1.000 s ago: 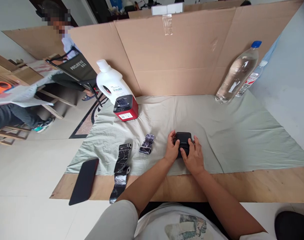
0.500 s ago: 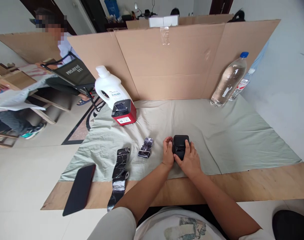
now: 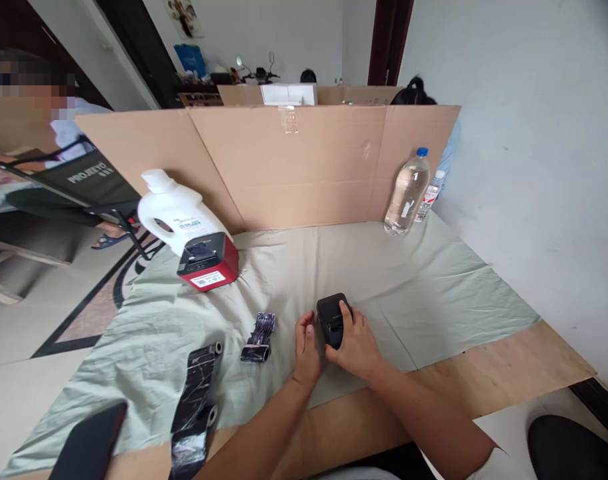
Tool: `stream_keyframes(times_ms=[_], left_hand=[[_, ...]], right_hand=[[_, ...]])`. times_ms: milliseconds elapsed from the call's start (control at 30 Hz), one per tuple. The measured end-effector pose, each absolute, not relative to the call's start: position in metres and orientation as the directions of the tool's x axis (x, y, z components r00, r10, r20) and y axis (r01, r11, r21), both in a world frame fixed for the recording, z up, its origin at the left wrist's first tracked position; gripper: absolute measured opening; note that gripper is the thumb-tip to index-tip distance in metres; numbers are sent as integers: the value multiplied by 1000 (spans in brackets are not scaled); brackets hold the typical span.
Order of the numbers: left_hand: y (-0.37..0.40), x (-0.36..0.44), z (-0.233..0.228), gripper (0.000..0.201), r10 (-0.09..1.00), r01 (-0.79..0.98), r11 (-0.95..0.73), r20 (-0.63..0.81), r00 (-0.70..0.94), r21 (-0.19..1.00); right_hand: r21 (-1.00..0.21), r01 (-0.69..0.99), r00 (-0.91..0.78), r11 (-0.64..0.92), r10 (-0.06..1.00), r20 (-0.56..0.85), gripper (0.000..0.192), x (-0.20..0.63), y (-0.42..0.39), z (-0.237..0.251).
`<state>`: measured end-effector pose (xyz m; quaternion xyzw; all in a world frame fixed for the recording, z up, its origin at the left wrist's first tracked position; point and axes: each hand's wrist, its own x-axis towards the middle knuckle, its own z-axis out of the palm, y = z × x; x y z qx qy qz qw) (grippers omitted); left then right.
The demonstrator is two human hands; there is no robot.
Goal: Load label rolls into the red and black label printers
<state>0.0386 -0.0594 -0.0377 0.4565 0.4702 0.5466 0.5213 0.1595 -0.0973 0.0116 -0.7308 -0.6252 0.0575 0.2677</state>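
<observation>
A small black boxy device (image 3: pixel 329 311), which looks like a mini label printer, sits on the cloth in front of me. My right hand (image 3: pixel 355 345) grips it from the right, thumb at the near left corner and fingers over the top and right side. Just left of the device, my left hand (image 3: pixel 307 350) holds nothing; its fingers are loosely curved and slightly apart from the device. Further left lies a short roll of black ribbon film (image 3: pixel 257 347), partly unrolled. Longer black film (image 3: pixel 197 393) with two roll cores stretches beyond it towards the table's near edge.
A red and black printer (image 3: pixel 209 263) stands before a white jug (image 3: pixel 181 213) at the back left. Clear bottles (image 3: pixel 408 193) stand back right against a cardboard partition (image 3: pixel 294 173). A dark flat phone-like slab (image 3: pixel 91 440) lies front left. A person sits beyond the left side.
The view has swung, so the whole scene sits further left and lower. My left hand has come off the device's left side. The right hand keeps its grip, and the device looks slightly turned.
</observation>
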Motion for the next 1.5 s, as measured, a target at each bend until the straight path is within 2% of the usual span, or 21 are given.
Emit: stream_keyframes(times_ms=[167,300,367,467,533,733,833,933,1000,1067,1133,1267,1500], left_hand=[[-60,40,-37,53,1000,-52,-16,15,-9,999],[-60,41,-36,49,1000,0,-27,27,2,1000],[-60,41,-37,46,999,18,-40,40,9,999],[-59,41,-40,43,998,36,-59,59,16,998],[-58,40,-42,40,997,54,-74,73,23,996],[-58,37,-38,23,978,245,-197,171,123,949],[-61,38,-30,22,966,410,-224,144,216,884],[-66,41,-21,36,928,597,-290,67,367,748],[-71,43,-16,48,844,668,-429,6,537,608],[-77,43,-13,55,735,656,-575,-44,677,489],[-82,42,-10,58,670,629,-645,-73,739,434],[-88,39,-3,64,655,634,-640,-123,746,435],[-108,22,10,69,611,609,-621,-182,771,494]], right_hand=[[-448,893,187,39,874,449,88,230,-59,5],[-426,903,301,-58,793,530,83,310,-6,-5],[-478,866,411,-148,755,511,83,350,18,-8],[-544,777,565,-316,730,384,87,397,44,-9],[-561,738,610,-375,727,316,88,416,54,-9],[-576,725,611,-378,740,282,84,426,58,-13],[-574,718,625,-393,727,285,85,413,52,-15],[-489,769,603,-411,720,343,89,390,38,-17],[-374,843,514,-387,784,346,88,372,25,-20],[-287,880,452,-378,852,265,89,359,9,-24],[-241,876,459,-417,874,157,91,352,-7,-27],[-159,866,484,-475,874,26,94,350,-35,-27],[-87,868,489,-489,872,-25,87,339,-69,-28]])
